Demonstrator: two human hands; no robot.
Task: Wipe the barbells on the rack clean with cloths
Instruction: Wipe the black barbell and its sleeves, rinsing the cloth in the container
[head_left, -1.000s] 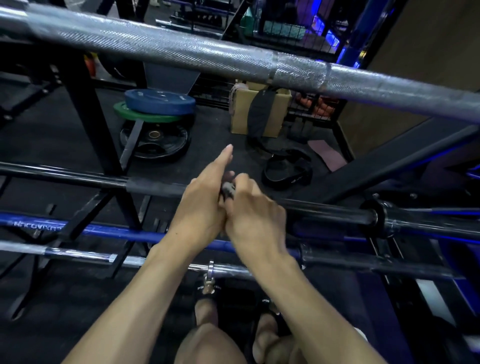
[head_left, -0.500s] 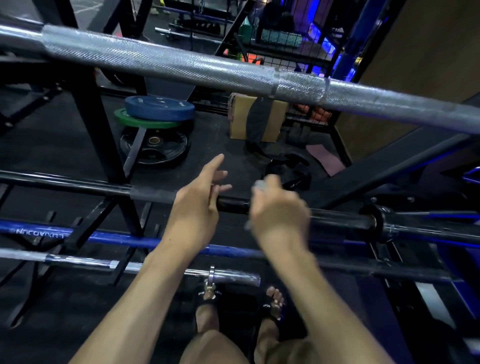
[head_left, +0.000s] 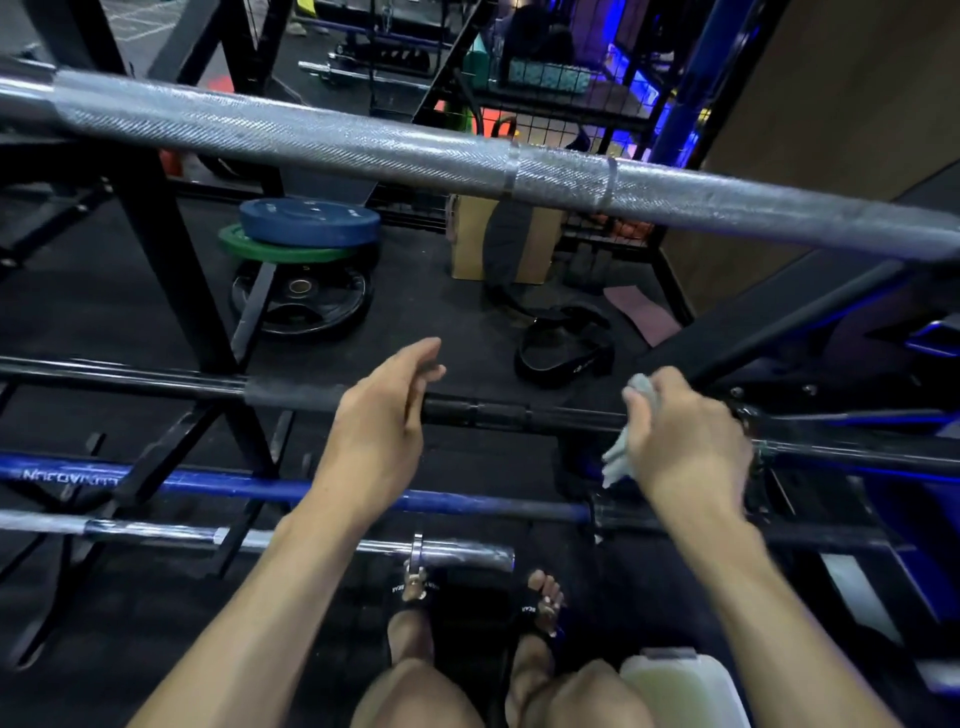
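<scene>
A black barbell (head_left: 519, 415) runs across the rack at hand height. My right hand (head_left: 685, 441) grips a grey cloth (head_left: 621, 457) wrapped on this bar near its right collar. My left hand (head_left: 379, 421) rests on the same bar further left, fingers relaxed and partly lifted. Above, a thick silver knurled barbell (head_left: 363, 140) crosses the view. Below lie a blue barbell (head_left: 291, 491) and a chrome barbell (head_left: 311, 543).
Black rack uprights (head_left: 171, 270) stand at the left. Stacked weight plates (head_left: 306, 239), a cardboard box (head_left: 467, 239) and a black belt (head_left: 561, 348) lie on the floor beyond. A pale jug (head_left: 680, 686) stands by my right knee. My sandalled feet (head_left: 540, 608) are below.
My right hand slid the cloth rightward along the black barbell toward the collar. My left hand stayed on the bar and opened its fingers.
</scene>
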